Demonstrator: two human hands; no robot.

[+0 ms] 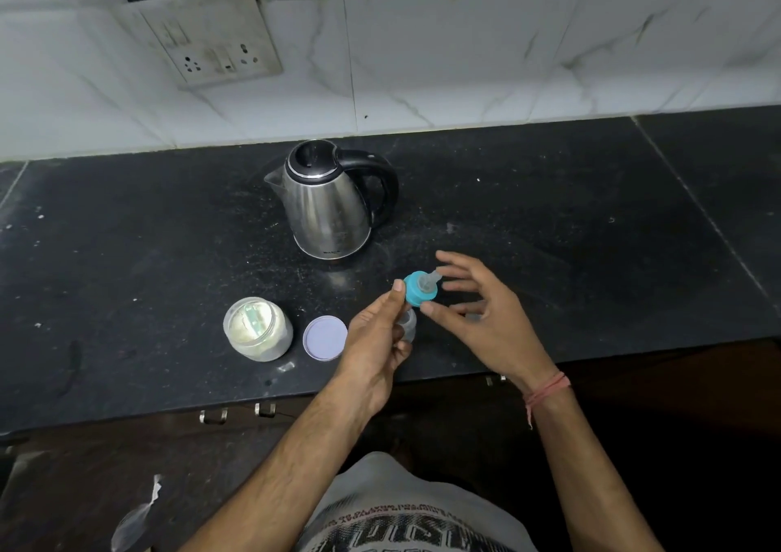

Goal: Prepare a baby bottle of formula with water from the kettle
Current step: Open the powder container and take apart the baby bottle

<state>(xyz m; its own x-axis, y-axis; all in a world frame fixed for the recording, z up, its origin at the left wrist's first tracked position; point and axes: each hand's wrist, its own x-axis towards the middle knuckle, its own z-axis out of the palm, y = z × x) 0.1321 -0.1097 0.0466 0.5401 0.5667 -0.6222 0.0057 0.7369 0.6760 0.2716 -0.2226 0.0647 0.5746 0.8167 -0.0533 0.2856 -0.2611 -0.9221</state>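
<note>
My left hand [378, 334] grips a small clear baby bottle [409, 323], tilted, above the black counter's front edge. Its teal collar with a clear teat [420, 287] sits on top. My right hand [477, 310] is beside the collar, thumb and fingertips touching it, the other fingers spread. A steel kettle [327, 205] with a black lid and handle stands behind, lid shut, spout to the left. An open clear jar of pale formula powder [258, 328] with a scoop inside stands to the left. Its lilac lid [324, 337] lies flat beside it.
The black stone counter [549, 222] runs the width of the view, with white specks on it. A tiled wall with a socket plate [211, 40] rises behind. Cabinet handles [236, 413] show below the counter's front edge.
</note>
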